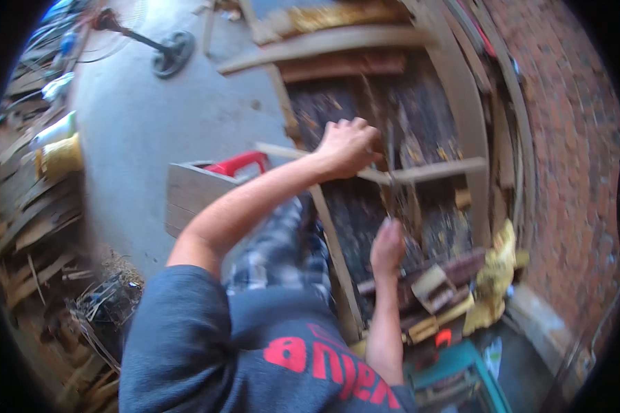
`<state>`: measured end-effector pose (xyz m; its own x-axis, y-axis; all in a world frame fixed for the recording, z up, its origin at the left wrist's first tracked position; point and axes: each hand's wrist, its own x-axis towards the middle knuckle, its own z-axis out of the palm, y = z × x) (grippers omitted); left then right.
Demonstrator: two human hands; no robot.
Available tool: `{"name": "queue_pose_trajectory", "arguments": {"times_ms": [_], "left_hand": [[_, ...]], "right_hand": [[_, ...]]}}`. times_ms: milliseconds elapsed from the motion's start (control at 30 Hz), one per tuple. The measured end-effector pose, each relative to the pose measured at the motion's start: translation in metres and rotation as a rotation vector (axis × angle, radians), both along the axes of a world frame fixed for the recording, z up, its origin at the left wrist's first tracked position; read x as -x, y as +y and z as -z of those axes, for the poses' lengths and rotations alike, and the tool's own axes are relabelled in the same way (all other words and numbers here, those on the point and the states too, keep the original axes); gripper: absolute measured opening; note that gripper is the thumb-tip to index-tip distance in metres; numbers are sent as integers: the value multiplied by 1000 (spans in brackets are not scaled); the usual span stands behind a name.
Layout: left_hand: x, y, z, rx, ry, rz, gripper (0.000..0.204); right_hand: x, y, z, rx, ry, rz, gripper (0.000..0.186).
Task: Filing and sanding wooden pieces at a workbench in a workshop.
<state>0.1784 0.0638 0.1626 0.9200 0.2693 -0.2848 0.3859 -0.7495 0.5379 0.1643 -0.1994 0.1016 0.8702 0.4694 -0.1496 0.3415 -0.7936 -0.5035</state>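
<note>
A narrow, pale wooden strip (441,170) lies crosswise over the wooden frame (474,117), its right end at the frame's right side and its left part reaching past the left rail. It bends slightly midway; blur hides whether it is one piece or two meeting there.

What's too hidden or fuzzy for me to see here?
All in the head view:
- Left hand: blur hides what its fingertips grip, if anything.
- Right hand: blurred too, so its grip is unclear.
- Box: partly hidden by the left forearm.
- Teal crate: cut off by the lower edge.
</note>
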Motion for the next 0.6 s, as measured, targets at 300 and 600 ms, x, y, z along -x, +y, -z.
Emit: {"name": "queue_pose_trajectory", "arguments": {"times_ms": [300,600], "left_hand": [[15,-59,93,-187,-206,53,24],[-11,-34,98,-186,-269,-14,25]], "right_hand": [[-9,5,-6,42,34,-16,22],[-47,43,9,35,-33,-72,20]]}}
